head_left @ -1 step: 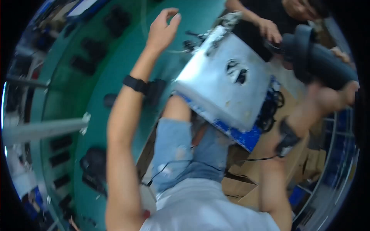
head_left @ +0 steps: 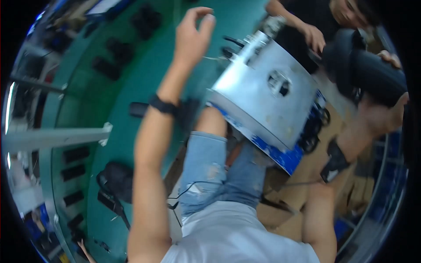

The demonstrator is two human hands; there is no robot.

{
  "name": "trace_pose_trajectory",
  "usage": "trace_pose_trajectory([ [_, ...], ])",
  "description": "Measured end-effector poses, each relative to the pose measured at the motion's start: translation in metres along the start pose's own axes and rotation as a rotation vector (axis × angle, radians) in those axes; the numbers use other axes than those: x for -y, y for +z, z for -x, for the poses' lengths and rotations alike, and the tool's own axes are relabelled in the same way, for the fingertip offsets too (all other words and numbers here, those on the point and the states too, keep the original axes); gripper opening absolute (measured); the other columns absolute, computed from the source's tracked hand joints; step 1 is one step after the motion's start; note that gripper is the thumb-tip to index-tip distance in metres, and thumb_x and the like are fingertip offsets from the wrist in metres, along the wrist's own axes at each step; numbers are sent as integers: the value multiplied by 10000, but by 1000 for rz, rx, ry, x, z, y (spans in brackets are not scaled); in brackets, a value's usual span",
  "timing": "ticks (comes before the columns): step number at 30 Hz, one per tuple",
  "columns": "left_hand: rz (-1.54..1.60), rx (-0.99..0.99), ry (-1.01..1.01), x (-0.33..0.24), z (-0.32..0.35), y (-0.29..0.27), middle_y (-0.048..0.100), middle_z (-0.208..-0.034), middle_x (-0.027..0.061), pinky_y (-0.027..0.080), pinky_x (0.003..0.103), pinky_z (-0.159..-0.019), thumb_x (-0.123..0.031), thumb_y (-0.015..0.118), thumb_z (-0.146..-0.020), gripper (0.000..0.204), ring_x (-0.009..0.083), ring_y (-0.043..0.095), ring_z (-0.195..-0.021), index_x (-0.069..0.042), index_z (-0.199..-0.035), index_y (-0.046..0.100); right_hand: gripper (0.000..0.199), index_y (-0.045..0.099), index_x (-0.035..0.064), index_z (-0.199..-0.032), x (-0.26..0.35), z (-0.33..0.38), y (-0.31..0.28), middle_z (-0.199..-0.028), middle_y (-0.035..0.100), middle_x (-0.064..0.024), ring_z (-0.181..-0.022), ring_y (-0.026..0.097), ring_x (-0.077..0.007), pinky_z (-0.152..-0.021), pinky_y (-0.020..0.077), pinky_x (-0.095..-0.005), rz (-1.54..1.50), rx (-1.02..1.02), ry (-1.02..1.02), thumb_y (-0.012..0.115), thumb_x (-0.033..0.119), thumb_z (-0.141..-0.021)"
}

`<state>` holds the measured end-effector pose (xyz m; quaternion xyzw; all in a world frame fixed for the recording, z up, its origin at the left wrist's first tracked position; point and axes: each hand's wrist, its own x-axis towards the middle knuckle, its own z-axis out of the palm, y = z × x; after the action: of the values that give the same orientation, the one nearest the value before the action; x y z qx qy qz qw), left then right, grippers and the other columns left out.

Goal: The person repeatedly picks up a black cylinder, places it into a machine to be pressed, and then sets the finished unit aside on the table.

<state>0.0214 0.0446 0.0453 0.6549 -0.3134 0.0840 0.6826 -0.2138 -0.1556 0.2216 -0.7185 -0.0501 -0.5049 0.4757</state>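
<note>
The grey metal box [head_left: 265,94] with a blue lower edge rests tilted on the person's knees, a round hole in its upper face and cables at its far end. The right hand [head_left: 388,116] grasps a black cylindrical power tool [head_left: 366,70] at the box's right side — the step in hand looks like bringing the tool to the casing. The left hand [head_left: 193,35] is raised above the green bench [head_left: 131,79], fingers loosely curled, holding nothing; the next move probably calls for it to come down and steady the box. Counted: one box, one tool, two black wrist straps — and one co-worker's hand [head_left: 315,37] resting at the box's far corner.
</note>
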Motion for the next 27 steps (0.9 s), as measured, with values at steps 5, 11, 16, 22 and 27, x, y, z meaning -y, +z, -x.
trace_pose_trajectory([
  [5, -257, 177, 370, -147, 114, -46, 573, -1237, 199, 359, 460, -1050, -337, 819, -635, 789, 384, 466, -1260, 10, -1279, 522, 729, 543, -13, -1099, 13, 82, 103, -1115, 589, -209, -1055, 560, -284, -936, 429, -407, -120, 530, -10, 827, 478, -641],
  [11, -69, 204, -249, -106, 163, -130, 629, -1064, 123, 485, 399, -896, -242, 865, -635, 783, 246, 623, -1014, -27, -1282, 479, 682, 511, 8, -1208, 4, 158, 112, -1254, 553, -160, -1180, 529, -270, -985, 416, -385, 104, 640, 49, 837, 243, -657],
  [16, -547, -333, -370, -33, 125, -291, 605, -1037, 94, 476, 329, -849, -245, 836, -722, 614, 181, 578, -942, 35, -1158, 507, 423, 504, 8, -1201, -42, 196, 31, -1123, 603, -108, -1067, 573, -193, -911, 434, -321, 101, 447, 568, 675, 133, -835],
  [22, -956, -378, -481, 73, 146, -379, 585, -1194, 232, 452, 412, -932, -414, 797, -708, 754, 364, 584, -1095, 6, -1244, 474, 268, 527, -11, -1139, -90, 239, 7, -909, 652, -68, -792, 600, -102, -707, 460, -230, 121, 297, 785, 620, 47, -893],
  [27, -1225, -459, -304, 72, 109, -384, 580, -1207, 200, 459, 450, -921, -364, 744, -747, 664, 379, 554, -1123, -62, -1273, 474, 150, 603, -7, -1002, -85, 236, 1, -869, 658, -48, -770, 584, -84, -659, 431, -211, 222, 244, 718, 637, 47, -867],
])
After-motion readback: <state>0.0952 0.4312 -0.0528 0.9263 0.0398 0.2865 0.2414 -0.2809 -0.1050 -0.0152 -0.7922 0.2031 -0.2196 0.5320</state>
